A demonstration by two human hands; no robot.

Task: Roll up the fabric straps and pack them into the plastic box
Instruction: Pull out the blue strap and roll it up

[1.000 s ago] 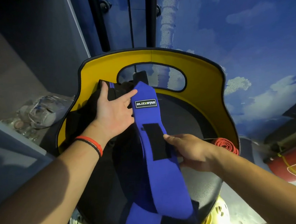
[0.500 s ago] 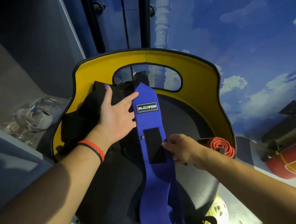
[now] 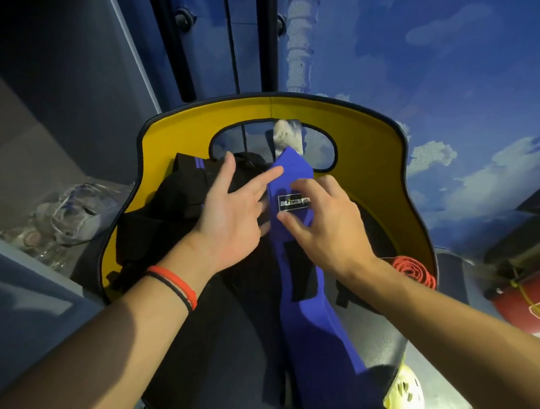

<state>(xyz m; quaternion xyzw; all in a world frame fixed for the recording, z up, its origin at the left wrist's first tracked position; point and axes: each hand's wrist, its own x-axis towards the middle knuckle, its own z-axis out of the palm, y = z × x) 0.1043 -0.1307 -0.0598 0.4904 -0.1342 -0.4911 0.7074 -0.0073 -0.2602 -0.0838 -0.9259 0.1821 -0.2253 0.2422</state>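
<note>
Lying flat along seat [image 3: 234, 350]: blue strap [image 3: 306, 329], black patch [image 3: 302, 275] | label [image 3: 289, 202] half covered, reads "BLIZZ…" | left hand [image 3: 231, 219] spread flat, index touching strap | right hand [image 3: 331, 228] curved over label, grip unclear

We are looking into what seems a gym or play room, though we are not telling which. A wall [image 3: 444, 64] painted as cloudy blue sky is filling the right side. Dark doors [image 3: 206, 49] with long black handles are standing behind a yellow-backed chair [image 3: 368, 127], which is carrying a branded blue strap [image 3: 302, 317]. A red padded cylinder [image 3: 531, 310] is lying beside it.
</note>
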